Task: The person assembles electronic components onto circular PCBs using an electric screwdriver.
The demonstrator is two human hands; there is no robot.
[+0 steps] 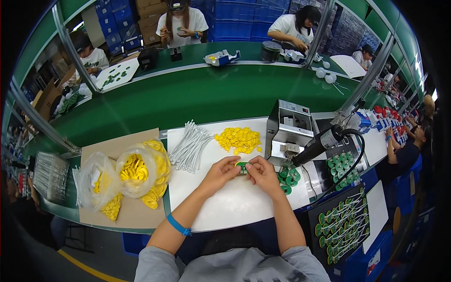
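Between my two hands is a small round green circuit board with a yellow edge showing on its left side. My left hand grips it at the left, thumb and fingers closed. On the other side, my right hand pinches it too; its fingertips partly cover the board. Just beyond my hands lies a pile of small yellow plastic pieces on the white work surface. A bundle of white wires rests to the left of that pile. Several green round boards lie close by my right hand.
Bags of yellow discs sit on cardboard at the left. A metal bench machine and a black cylindrical tool stand at the right. Wired boards lie on a black panel at lower right. Several co-workers sit across and beside.
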